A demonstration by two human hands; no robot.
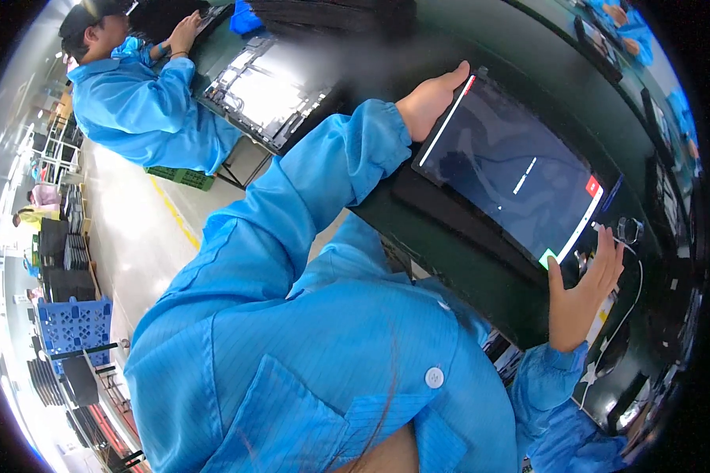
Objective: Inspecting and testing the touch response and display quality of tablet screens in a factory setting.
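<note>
A flat display panel (506, 169) is in front of me, tilted, with a dark lit screen. Small text sits mid-screen, and red, white and green patches show along its short sides. My left hand (432, 106) grips its far left edge; the thumb points away from me and the other fingers are mostly hidden. Beside the near right corner, my right hand (582, 296) is open with fingers stretched and thumb apart. Its fingertips are close to a white cable (640, 272) whose end lies by the panel's right edge. Whether they touch it I cannot tell.
Under the panel is a dark green workbench (426, 240). Left of it, a lit white panel with an exposed frame (272, 91) lies near a co-worker in blue (134, 102). A dark stack (331, 17) stands at the back. A blue plastic crate (75, 325) is on the far left.
</note>
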